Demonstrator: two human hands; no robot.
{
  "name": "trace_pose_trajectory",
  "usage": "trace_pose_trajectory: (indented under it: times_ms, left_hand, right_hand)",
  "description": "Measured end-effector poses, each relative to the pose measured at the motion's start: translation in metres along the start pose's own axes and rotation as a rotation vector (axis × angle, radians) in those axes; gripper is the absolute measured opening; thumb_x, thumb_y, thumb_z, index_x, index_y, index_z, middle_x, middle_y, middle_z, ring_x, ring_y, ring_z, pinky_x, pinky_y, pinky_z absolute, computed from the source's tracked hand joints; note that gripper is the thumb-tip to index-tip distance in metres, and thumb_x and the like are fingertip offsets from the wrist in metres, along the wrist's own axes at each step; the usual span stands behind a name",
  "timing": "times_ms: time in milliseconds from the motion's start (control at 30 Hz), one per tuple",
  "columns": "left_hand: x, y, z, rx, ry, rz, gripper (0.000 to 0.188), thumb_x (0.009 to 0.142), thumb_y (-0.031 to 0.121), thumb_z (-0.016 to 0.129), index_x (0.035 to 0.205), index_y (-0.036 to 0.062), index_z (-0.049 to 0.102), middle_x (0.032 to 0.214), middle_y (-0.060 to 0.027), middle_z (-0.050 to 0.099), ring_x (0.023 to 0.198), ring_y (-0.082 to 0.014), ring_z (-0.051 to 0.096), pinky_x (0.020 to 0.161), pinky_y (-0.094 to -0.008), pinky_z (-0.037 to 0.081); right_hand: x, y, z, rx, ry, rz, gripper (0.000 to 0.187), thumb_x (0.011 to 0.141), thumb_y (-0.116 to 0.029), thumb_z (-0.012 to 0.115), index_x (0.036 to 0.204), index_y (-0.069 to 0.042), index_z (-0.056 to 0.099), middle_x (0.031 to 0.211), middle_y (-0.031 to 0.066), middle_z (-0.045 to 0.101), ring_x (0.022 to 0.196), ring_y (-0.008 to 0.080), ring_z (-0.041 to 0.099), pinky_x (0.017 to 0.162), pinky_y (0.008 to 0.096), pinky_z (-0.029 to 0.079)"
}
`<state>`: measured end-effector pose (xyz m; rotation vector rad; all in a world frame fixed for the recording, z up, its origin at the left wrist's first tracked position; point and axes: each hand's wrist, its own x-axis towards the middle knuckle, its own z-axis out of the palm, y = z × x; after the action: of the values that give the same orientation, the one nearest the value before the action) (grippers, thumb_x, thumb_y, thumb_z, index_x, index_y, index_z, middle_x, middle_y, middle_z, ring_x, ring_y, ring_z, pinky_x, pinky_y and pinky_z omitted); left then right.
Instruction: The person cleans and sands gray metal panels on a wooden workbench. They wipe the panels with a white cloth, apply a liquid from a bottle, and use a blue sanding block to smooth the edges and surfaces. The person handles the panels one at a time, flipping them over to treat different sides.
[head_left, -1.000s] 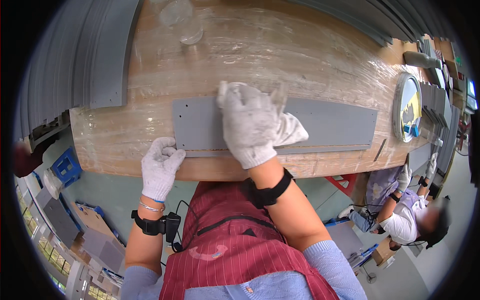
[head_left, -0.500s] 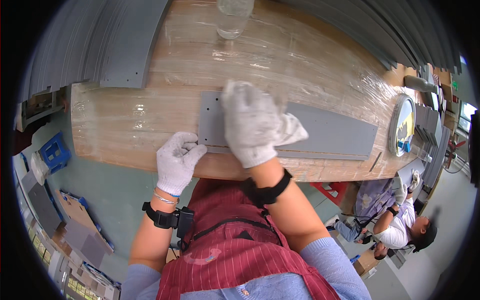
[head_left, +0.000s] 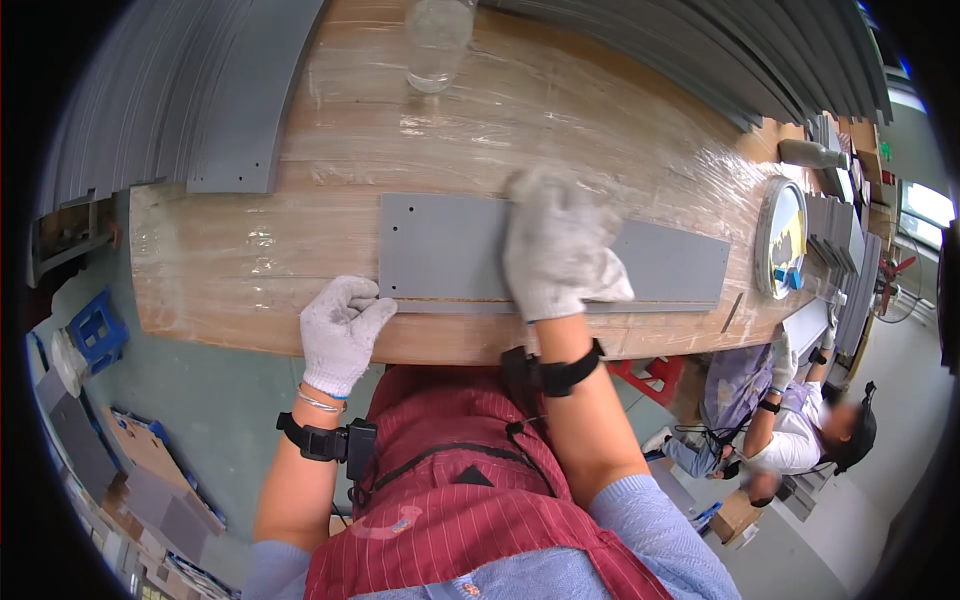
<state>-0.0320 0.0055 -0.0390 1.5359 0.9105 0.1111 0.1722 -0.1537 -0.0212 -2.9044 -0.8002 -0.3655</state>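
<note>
A long grey panel with a few small dark holes at its left end lies flat on the film-wrapped table. A narrow groove in a brownish tone runs along its near edge. My left hand, in a white knit glove, has its fingers and thumb closed at the panel's near left corner. My right hand, gloved too and smeared by motion, presses down on the panel's middle. A white cloth sticks out from under its right side, and the fingers' tips are blurred.
Stacked grey panels stand at the far left, with more grey panels at the far right. A clear plastic bottle stands at the back. A round lid with a blue piece lies right. A co-worker works beyond it.
My right hand has moved right along the panel with the cloth. My left hand stays at the corner. The whole view has shifted slightly.
</note>
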Motion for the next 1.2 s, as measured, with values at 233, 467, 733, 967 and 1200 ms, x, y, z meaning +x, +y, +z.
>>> trace_pose_trajectory:
  times_ms: [233,467,733,967,1200]
  left_hand:
    - [-0.002,0.01,0.003,-0.027,0.016,-0.158,0.018,0.086,0.001,0.077,0.1,0.0011,0.066,0.075,-0.0018,0.064,0.062,-0.0068,0.059,0.053,-0.0219,0.048]
    - [-0.003,0.01,0.007,-0.004,0.05,-0.153,0.021,0.085,0.002,0.078,0.102,0.0013,0.065,0.078,-0.0033,0.066,0.063,-0.0072,0.059,0.053,-0.0215,0.049]
    - [-0.002,0.014,0.009,-0.026,0.018,-0.148,0.026,0.084,0.003,0.081,0.104,0.0016,0.064,0.079,-0.0041,0.067,0.063,-0.0075,0.062,0.053,-0.0221,0.051]
    - [-0.004,-0.004,-0.001,0.081,0.036,0.075,0.024,0.084,0.007,0.083,0.1,-0.0001,0.066,0.081,-0.0048,0.068,0.065,-0.0072,0.062,0.059,-0.0237,0.052]
    - [-0.004,-0.002,-0.009,0.395,0.153,0.476,0.021,0.08,0.009,0.084,0.09,0.0043,0.067,0.078,-0.0048,0.062,0.065,-0.0126,0.058,0.061,-0.0284,0.051]
  right_hand:
    - [-0.011,-0.026,0.003,0.492,-0.123,-0.224,0.031,0.091,-0.02,0.06,0.12,-0.016,0.07,0.102,0.0067,0.067,0.093,0.0256,0.066,0.104,0.0522,0.043]
    - [-0.027,0.304,0.012,-0.038,0.209,0.405,0.027,0.099,-0.026,0.067,0.118,-0.008,0.074,0.105,0.0176,0.071,0.105,0.0369,0.065,0.094,0.0437,0.052]
    - [-0.03,0.3,0.008,-0.167,0.074,0.466,0.025,0.098,-0.019,0.064,0.115,-0.004,0.073,0.109,0.0208,0.072,0.103,0.0393,0.067,0.094,0.047,0.052]
    - [0.0,0.041,0.005,0.122,0.012,-0.077,0.025,0.094,-0.018,0.066,0.118,-0.011,0.07,0.108,0.0178,0.07,0.098,0.0362,0.067,0.086,0.0492,0.052]
    - [-0.007,-0.113,-0.003,0.424,-0.164,-0.492,0.033,0.085,-0.016,0.067,0.118,-0.017,0.071,0.102,0.0073,0.069,0.097,0.0308,0.067,0.109,0.054,0.045]
